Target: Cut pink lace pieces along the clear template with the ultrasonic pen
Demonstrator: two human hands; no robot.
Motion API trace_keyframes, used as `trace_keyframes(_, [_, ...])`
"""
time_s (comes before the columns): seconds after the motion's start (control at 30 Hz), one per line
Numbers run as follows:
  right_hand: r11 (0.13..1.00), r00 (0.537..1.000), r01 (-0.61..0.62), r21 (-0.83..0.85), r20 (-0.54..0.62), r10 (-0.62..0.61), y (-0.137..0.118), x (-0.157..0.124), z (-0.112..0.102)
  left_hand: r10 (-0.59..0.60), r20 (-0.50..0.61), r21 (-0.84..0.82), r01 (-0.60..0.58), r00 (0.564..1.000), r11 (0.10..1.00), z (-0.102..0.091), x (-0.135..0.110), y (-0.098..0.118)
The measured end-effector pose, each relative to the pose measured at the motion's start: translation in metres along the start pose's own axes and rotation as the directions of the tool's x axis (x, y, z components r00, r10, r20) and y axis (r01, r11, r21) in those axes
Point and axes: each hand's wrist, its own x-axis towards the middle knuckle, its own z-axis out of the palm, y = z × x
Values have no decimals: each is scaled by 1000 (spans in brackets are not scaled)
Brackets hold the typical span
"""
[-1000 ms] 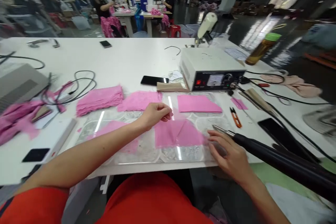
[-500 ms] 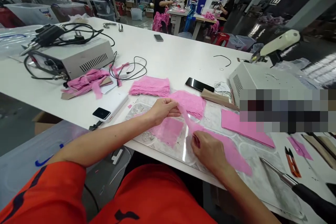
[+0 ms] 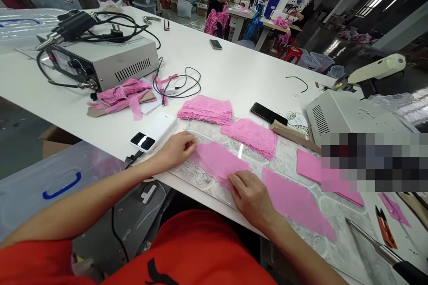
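A thin pink fabric piece (image 3: 219, 159) lies spread over the transparent sheet (image 3: 200, 178) at the table's front, above a lace-like pink piece that shows partly along its lower edge. My left hand (image 3: 180, 149) is closed, pinching its left corner. At its lower right edge, my right hand (image 3: 250, 193) grips the fabric between thumb and curled fingers. Just right of that hand rests a second pink fabric piece (image 3: 297, 202), flat. Behind my hands are two stacks of pink lace pieces, one to the left (image 3: 205, 109) and one nearer (image 3: 250, 138).
A pink stack (image 3: 309, 167) lies at right, near orange thread snips (image 3: 385, 227) and a black-handled metal tool (image 3: 377, 242). Grey boxes stand left (image 3: 110, 60) and right (image 3: 354, 116). A phone (image 3: 269, 113), cables (image 3: 182, 82) and a white power bank (image 3: 157, 131) lie around.
The fabric held up between my hands now lies flat over the other piece. My left hand has moved left and down, away from the nearer stack. The view has shifted slightly.
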Motion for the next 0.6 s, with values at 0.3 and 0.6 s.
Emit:
trace_keyframes(0.3, [995,1000,-9,98,18,7,-1,-7,-2,175,4,401,-162,985,902,0,-15,-8])
trace_keyframes(0.6, [977,999,-43,210,-12,46,1,-17,-8,562,227,564,-578,795,590,-1,-25,-22])
